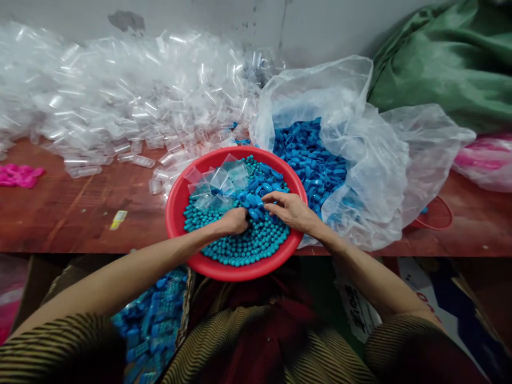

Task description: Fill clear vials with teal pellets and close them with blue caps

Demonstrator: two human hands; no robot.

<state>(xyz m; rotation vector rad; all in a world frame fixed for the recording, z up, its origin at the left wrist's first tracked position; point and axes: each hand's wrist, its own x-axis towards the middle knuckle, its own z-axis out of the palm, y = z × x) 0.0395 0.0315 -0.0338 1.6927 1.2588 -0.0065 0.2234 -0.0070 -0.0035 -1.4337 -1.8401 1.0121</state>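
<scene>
A red plastic basin (pixel 176 205) sits at the table's near edge, filled with teal beads (pixel 244 245), blue caps (pixel 260 189) and several clear tubes (pixel 218 184). My left hand (pixel 233 221) is curled among the beads and caps at the basin's middle; what it holds is hidden. My right hand (pixel 290 209) lies over the blue caps just right of it, fingertips pinching one blue cap. The two hands almost touch.
A clear bag (pixel 384 160) of blue caps lies right of the basin. A heap of clear tubes (pixel 120 101) covers the back left. Pink parts (pixel 20 175) lie far left, a green sack (pixel 448 58) back right. Below the table is a box of blue pieces (pixel 154 325).
</scene>
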